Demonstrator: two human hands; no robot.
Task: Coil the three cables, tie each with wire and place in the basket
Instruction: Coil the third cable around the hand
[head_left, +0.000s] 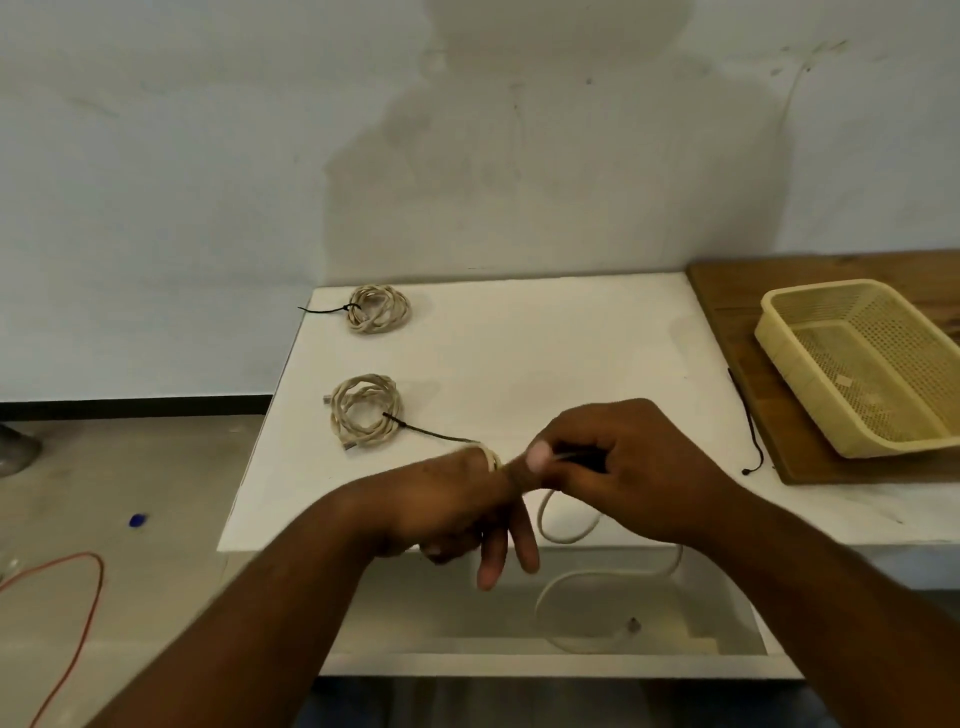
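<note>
Two coiled beige cables lie on the white table (519, 353): one coil (378, 307) at the back left with a black wire tie, another coil (366, 418) nearer, also tied with black wire. A third, white cable (571, 535) hangs loose over the table's front edge, its end dangling below. My left hand (457, 512) holds this cable, with loops partly showing behind its knuckles. My right hand (623, 467) pinches the cable near a dark part, right beside my left thumb. A yellow perforated basket (810, 384) stands on a wooden board at the right.
A loose black wire (750, 431) lies along the left edge of the wooden board (727, 291). On the floor at the left are a red cord (88, 597) and a small blue object (137, 520). A wall stands behind the table.
</note>
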